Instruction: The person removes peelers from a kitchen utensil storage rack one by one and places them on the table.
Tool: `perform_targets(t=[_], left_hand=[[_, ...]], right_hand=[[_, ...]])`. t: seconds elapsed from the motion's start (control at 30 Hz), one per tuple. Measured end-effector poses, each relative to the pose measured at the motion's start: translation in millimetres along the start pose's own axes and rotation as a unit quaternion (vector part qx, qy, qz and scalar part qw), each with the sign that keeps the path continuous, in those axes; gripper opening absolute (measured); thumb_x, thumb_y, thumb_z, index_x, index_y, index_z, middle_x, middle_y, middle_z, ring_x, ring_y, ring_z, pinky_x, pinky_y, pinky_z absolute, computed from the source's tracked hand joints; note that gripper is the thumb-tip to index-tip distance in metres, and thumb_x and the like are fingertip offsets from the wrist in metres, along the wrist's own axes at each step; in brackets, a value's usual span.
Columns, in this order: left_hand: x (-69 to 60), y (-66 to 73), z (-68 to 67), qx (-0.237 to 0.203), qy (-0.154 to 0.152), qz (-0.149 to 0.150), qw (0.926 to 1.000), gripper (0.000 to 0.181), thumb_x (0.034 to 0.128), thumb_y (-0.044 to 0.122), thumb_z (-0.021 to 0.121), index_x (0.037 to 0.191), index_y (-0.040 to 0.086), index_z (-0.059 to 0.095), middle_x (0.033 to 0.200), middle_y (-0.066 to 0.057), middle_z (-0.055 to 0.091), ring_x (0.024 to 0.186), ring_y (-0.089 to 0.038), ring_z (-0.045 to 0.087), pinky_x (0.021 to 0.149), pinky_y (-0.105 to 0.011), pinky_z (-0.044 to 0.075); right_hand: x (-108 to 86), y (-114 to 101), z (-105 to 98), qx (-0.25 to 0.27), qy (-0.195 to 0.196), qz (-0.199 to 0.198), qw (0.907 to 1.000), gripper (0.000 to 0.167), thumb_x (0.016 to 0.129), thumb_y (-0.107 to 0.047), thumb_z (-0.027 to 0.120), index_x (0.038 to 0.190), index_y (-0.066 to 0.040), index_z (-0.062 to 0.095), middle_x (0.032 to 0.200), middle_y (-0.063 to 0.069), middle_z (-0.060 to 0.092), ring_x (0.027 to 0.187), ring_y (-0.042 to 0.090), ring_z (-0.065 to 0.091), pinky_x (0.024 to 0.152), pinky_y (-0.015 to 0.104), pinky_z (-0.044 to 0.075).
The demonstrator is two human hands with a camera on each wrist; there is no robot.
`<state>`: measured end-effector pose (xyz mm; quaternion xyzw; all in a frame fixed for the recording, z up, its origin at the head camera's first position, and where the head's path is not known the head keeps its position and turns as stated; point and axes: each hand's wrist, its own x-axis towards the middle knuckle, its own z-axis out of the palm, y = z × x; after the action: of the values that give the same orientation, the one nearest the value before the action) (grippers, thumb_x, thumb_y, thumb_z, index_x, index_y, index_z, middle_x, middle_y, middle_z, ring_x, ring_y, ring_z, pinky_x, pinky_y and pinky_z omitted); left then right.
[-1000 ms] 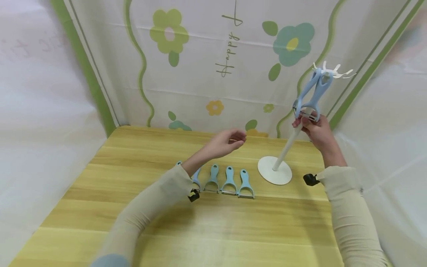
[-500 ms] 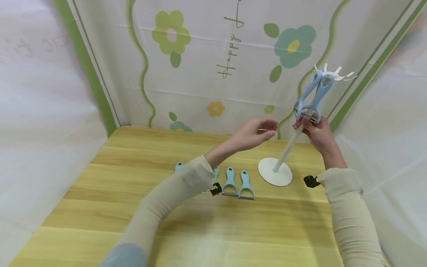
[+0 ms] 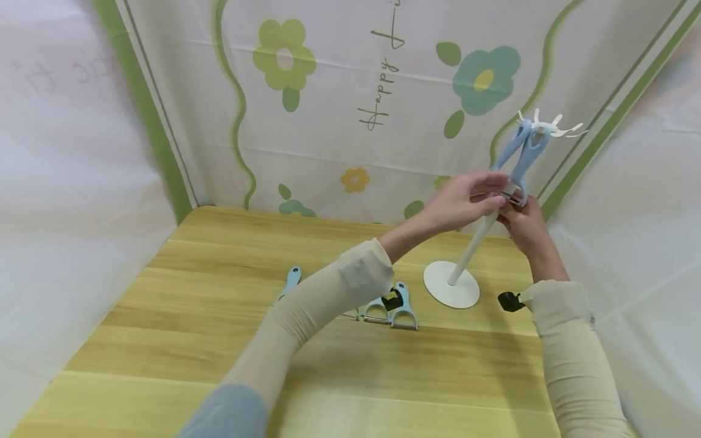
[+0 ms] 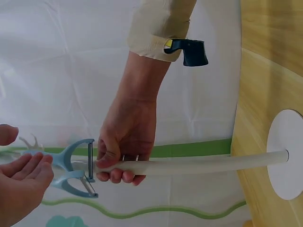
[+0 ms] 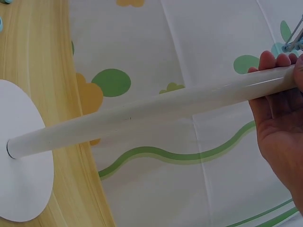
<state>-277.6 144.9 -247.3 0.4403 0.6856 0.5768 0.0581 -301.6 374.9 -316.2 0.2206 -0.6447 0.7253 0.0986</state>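
My right hand [image 3: 530,230] grips the pole of a white stand [image 3: 472,250], just below two light blue peelers [image 3: 529,159] that hang from its top hooks. In the left wrist view, the right hand [image 4: 128,135] has its fingers curled round the pole, close to the blades of the hanging peelers [image 4: 71,156]. My left hand [image 3: 462,199] is beside these peelers with nothing held in it. In the left wrist view its relaxed fingers [image 4: 35,165] overlap a peeler handle; whether they touch it I cannot tell. The right wrist view shows the pole [image 5: 156,111] in the right hand [image 5: 279,118].
More light blue peelers [image 3: 403,299] lie in a row on the wooden table [image 3: 164,316], partly hidden under the left sleeve. The stand's round white base [image 3: 438,286] rests near the table's back right. A printed curtain [image 3: 328,121] hangs behind.
My left hand has moved right and slightly up from above the table to the hanging peelers. The right hand keeps its grip on the pole. The left sleeve now covers different peelers on the table.
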Motion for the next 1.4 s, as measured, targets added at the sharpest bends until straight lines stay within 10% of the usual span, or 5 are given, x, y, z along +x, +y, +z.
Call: perform_targets(t=[0.4, 0.6, 1.4], left_hand=[[48.6, 3.5, 14.2, 0.088, 0.065, -0.051, 0.9927, 0.061, 0.0997, 0.022, 0.062, 0.155, 0.015, 0.035, 0.154, 0.005, 0.047, 0.136, 0.001, 0.047, 0.106, -0.007, 0.037], [67.2, 10.4, 19.1, 0.047, 0.113, -0.091, 0.9883, 0.052, 0.0987, 0.024, 0.064, 0.147, 0.014, 0.047, 0.137, 0.003, 0.063, 0.119, -0.002, 0.061, 0.093, -0.008, 0.046], [73.8, 31.8, 1.0, -0.039, 0.087, -0.089, 0.9915, 0.030, 0.0964, 0.012, 0.066, 0.125, 0.003, 0.064, 0.114, -0.006, 0.071, 0.098, -0.006, 0.064, 0.075, -0.010, 0.050]], right_hand=[[0.9, 2, -1, 0.015, -0.027, -0.024, 0.9992, 0.024, 0.102, 0.003, 0.045, 0.096, -0.006, 0.067, 0.085, 0.002, 0.067, 0.078, 0.013, 0.063, 0.071, 0.021, 0.055], [1.0, -1, -3, 0.014, -0.032, -0.032, 0.9989, 0.024, 0.102, 0.003, 0.045, 0.100, -0.001, 0.068, 0.082, 0.007, 0.069, 0.080, 0.016, 0.066, 0.076, 0.022, 0.057], [2.7, 4, -5, 0.034, -0.049, -0.027, 0.9979, 0.018, 0.101, -0.003, 0.046, 0.097, 0.000, 0.064, 0.087, 0.006, 0.069, 0.082, 0.015, 0.070, 0.079, 0.022, 0.058]])
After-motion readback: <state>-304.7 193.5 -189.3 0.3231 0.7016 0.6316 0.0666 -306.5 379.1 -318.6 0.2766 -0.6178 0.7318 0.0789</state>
